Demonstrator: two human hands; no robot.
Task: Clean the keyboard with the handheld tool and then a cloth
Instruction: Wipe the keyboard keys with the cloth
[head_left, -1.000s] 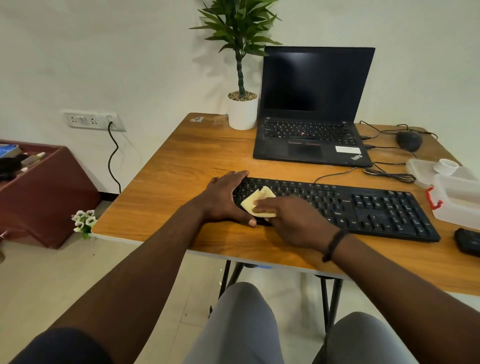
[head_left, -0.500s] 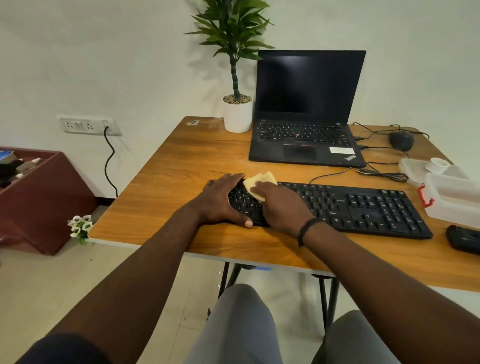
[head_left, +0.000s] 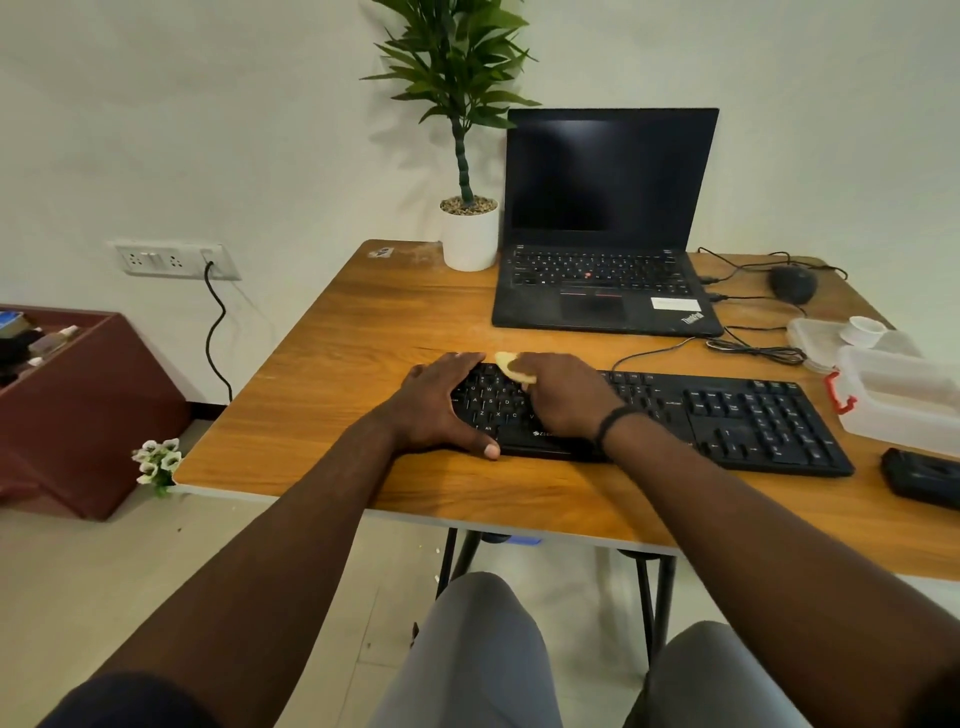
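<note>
On the wooden desk (head_left: 363, 322), near its front edge, a black keyboard (head_left: 727, 415) is laid lengthwise, its left end covered by both hands. The left end of the keyboard is braced by the left hand (head_left: 441, 405): palm flat on the desk and keyboard edge, fingers (head_left: 462, 361) spread fairly straight along the top-left corner, thumb stretched along the front edge. Nothing is held by it. A pale yellow cloth (head_left: 511, 366) is held in the right hand (head_left: 563, 397), fingers curled round it, and is pressed onto the upper rows at the left part of the keyboard, just beside the left fingertips. Only a small bunch of cloth is seen past the knuckles; the rest is hidden under the hand. A dark band is worn on the right wrist.

Behind the keyboard an open black laptop (head_left: 602, 228) is set, screen dark. A potted plant (head_left: 467, 228) in a white pot is placed just left of it. At the far right a black mouse (head_left: 792, 283) with cables is seen, and clear plastic containers (head_left: 893, 395) at the right edge, just beside the keyboard's right end. A black device (head_left: 919, 475) is partly cut off at the frame's right edge; what it is cannot be told.
</note>
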